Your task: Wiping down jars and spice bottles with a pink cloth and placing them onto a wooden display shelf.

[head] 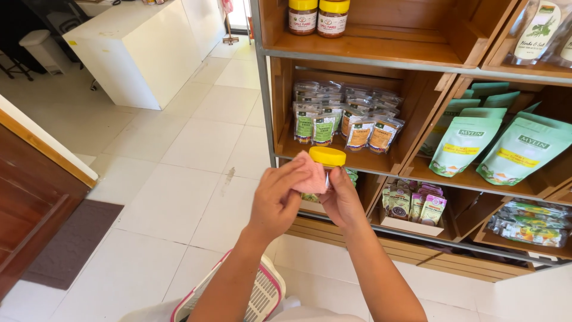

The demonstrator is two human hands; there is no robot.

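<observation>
A small jar with a yellow lid is held up in front of the wooden shelves. My right hand grips the jar from behind and below. My left hand presses a pink cloth against the jar's side, covering most of its body. Only the lid and a sliver of the jar show.
Wooden shelf unit with two more yellow-lidded jars on top, small packets in the middle, green pouches to the right. A pink and white basket sits below my arms. White counter stands far left on the tiled floor.
</observation>
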